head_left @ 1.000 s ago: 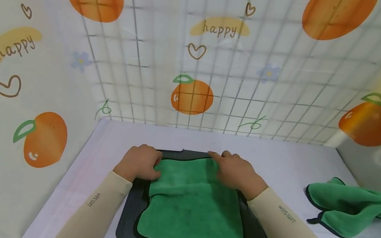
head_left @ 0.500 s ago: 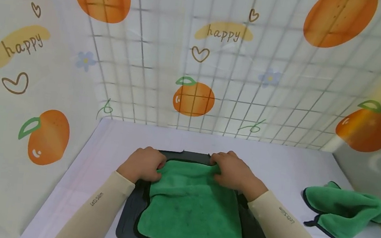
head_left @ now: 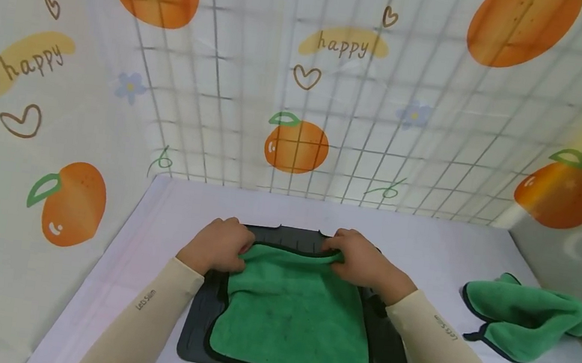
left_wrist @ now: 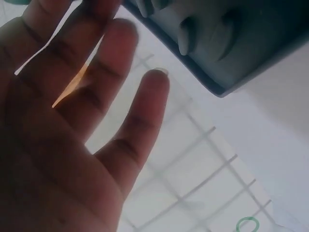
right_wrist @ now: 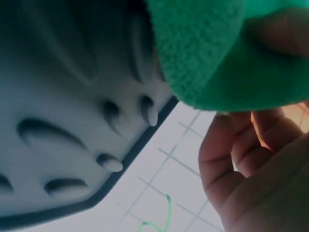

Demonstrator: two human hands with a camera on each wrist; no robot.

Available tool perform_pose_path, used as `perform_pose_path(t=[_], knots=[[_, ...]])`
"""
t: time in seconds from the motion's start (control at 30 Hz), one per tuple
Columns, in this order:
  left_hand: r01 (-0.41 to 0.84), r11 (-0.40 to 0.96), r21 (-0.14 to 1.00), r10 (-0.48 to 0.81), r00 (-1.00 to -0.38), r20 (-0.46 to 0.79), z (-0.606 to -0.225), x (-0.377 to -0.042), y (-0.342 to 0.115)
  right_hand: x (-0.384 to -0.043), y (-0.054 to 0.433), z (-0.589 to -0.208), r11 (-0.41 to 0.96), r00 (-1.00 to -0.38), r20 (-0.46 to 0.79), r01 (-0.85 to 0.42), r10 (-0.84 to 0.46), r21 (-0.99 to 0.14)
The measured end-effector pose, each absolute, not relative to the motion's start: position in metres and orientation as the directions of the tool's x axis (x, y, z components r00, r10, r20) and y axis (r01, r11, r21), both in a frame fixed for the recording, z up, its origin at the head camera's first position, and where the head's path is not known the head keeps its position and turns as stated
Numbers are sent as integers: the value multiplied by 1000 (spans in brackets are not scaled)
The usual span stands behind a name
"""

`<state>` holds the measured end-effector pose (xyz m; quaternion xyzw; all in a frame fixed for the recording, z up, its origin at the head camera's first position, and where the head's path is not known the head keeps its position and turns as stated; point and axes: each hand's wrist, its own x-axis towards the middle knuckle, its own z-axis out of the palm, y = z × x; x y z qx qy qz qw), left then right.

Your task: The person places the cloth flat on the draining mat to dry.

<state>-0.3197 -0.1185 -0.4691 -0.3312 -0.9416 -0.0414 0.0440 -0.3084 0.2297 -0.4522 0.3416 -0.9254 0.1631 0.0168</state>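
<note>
A green towel (head_left: pixel 295 321) with black edging lies over a dark grey board (head_left: pixel 194 330) with raised ridges. My left hand (head_left: pixel 219 245) pinches the towel's far left corner; the grip itself is mostly out of sight in the left wrist view, where the other fingers (left_wrist: pixel 149 104) extend beside the board's edge. At the far right corner, my right hand (head_left: pixel 363 260) pinches the towel between thumb and fingers. The far edge sags slightly between both hands. In the right wrist view, the towel's fold (right_wrist: pixel 203 58) hangs over the ridges.
A second green towel (head_left: pixel 530 320), crumpled and black-edged, lies on the white tabletop (head_left: pixel 441 242) to the right. Behind the table stands a white wall covering (head_left: pixel 328 101) with orange and grid prints; similar panels flank both sides.
My right hand has closed on the towel's far right corner and shifted slightly right, lifting the far edge and exposing more of the board behind it. The left hand stays at its corner.
</note>
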Motion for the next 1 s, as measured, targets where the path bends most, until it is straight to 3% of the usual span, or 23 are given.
perform_pose_path(t=[0.3, 0.5, 0.83, 1.0], knots=[[607, 792, 67, 587, -787, 192, -463, -322, -127, -304, 243, -444, 810, -837, 176, -546, -518, -214], [604, 791, 102, 581, -792, 189, -462, -325, -127, -304, 258, -439, 851, -877, 176, -477, -446, -220], [549, 815, 184, 520, -834, 185, -460, -322, -131, -307, 272, -436, 845, -858, 199, -506, -474, -170], [521, 830, 197, 499, -853, 154, -465, -322, -133, -310, 275, -439, 854, -878, 180, -475, -444, -212]])
